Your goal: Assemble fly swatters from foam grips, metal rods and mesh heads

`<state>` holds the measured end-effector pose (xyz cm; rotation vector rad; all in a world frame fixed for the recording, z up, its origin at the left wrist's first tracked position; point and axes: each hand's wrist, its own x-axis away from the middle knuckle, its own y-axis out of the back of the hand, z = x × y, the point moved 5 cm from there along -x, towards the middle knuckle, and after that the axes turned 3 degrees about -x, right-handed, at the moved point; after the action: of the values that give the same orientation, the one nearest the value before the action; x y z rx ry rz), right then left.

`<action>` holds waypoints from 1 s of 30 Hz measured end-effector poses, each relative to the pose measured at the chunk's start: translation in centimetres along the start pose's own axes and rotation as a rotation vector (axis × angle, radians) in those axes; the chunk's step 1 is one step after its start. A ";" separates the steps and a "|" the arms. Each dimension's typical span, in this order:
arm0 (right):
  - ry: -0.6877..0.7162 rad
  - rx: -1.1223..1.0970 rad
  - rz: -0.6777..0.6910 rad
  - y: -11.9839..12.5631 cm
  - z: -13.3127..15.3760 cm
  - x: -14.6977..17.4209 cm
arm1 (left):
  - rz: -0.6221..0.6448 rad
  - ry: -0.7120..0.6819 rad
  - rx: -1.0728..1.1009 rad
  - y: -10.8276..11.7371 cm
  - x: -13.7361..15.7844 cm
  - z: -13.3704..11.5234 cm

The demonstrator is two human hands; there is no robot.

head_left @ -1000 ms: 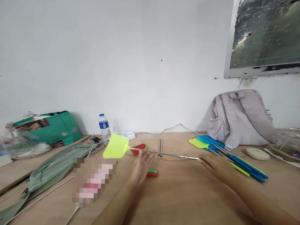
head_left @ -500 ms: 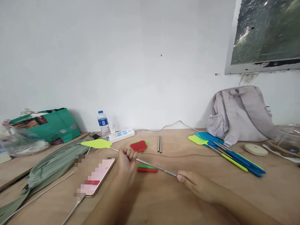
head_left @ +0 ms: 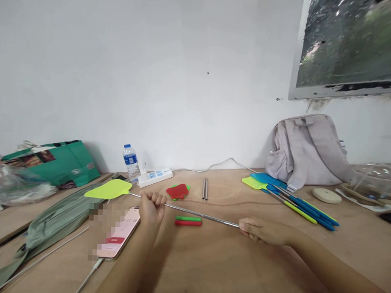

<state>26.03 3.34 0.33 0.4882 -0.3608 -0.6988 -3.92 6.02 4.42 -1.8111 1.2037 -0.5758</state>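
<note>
A fly swatter with a yellow-green head (head_left: 109, 189) and a thin metal telescopic rod (head_left: 199, 214) is held in the air across my front. My left hand (head_left: 152, 207) is wrapped round the rod close to the head. At the rod's other end, my right hand (head_left: 255, 229) pinches the thicker metal section; no coloured grip shows there. Below the rod lie a green handle and a red handle (head_left: 188, 222) side by side on the table. Behind it are a red swatter head (head_left: 177, 191) over a green one, and two short metal tubes (head_left: 205, 189).
To the right lies a pile of blue and yellow-green swatters (head_left: 296, 205), by a grey backpack (head_left: 306, 150) and a round cream case (head_left: 326, 195). A phone (head_left: 122, 233) on a cable, a power strip (head_left: 156, 177), a water bottle (head_left: 131, 161) and a green bag (head_left: 66, 161) are left.
My hands have moved apart, the left one leftward with the swatter head, and more rod shows between them. The swatter head has turned to show more of its flat face.
</note>
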 end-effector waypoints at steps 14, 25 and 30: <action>0.018 0.329 -0.216 4.6 -0.4 1.8 | 0.043 -0.090 -0.012 0.2 -0.9 -1.8; 0.140 0.630 -0.400 7.7 -2.3 2.5 | 0.083 -0.194 0.003 1.0 -2.0 -4.8; 0.112 0.744 -0.479 8.6 -2.6 2.7 | 0.132 -0.201 0.045 0.6 -1.8 -5.0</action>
<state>33.61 7.93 3.24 1.3447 -0.3978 -0.9888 -8.77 5.55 6.67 -1.6929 1.1532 -0.3352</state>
